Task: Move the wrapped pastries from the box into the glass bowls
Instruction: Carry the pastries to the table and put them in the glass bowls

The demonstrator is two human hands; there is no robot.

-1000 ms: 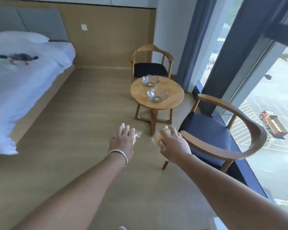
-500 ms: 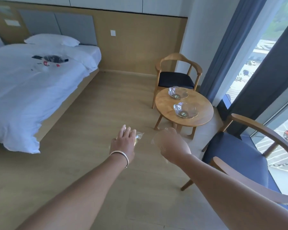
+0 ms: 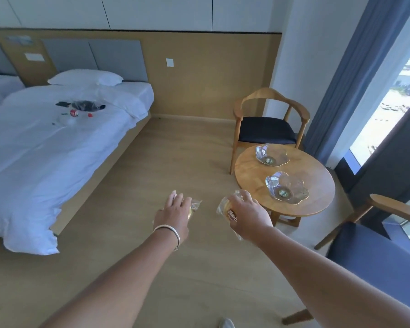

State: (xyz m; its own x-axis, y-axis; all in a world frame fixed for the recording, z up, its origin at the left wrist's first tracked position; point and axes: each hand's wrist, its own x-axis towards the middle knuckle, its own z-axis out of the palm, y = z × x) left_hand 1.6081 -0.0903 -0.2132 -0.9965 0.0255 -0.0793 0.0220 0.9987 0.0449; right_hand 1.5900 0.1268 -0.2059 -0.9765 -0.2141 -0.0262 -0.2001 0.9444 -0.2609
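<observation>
Bed, white duvet and pillow (image 3: 57, 143): filled the left of the frame; a small clutter of dark and red items (image 3: 81, 107) lay on the cover near the upper left, too small to identify.

Floor, light wood planks (image 3: 175, 162): ran through the centre of the frame.

Left hand (image 3: 174, 214), silver bangle (image 3: 169, 232) at the wrist: extended at lower centre, palm down, fingers closed around a clear-wrapped pale pastry (image 3: 194, 207), of which only the right edge of the wrapper showed past the fingers.

Right hand (image 3: 249, 214): extended just right of the left hand, apart from it, fingers curled around a second clear-wrapped round pastry with a red label (image 3: 227, 209), held above the floor beside the table's near edge.

Round wooden table (image 3: 317, 185): stood right of centre. On it, well apart from each other, two clear glass scalloped bowls: the far bowl (image 3: 272, 154) and the near bowl (image 3: 287, 188), each with a small sticker at its base.

Wooden armchair, dark seat (image 3: 268, 129): stood behind the table, against the wall.

Second wooden armchair, dark seat (image 3: 376, 252): lower right, partly cut off.

Blue curtain (image 3: 341, 74) and window: right edge of the frame.
</observation>
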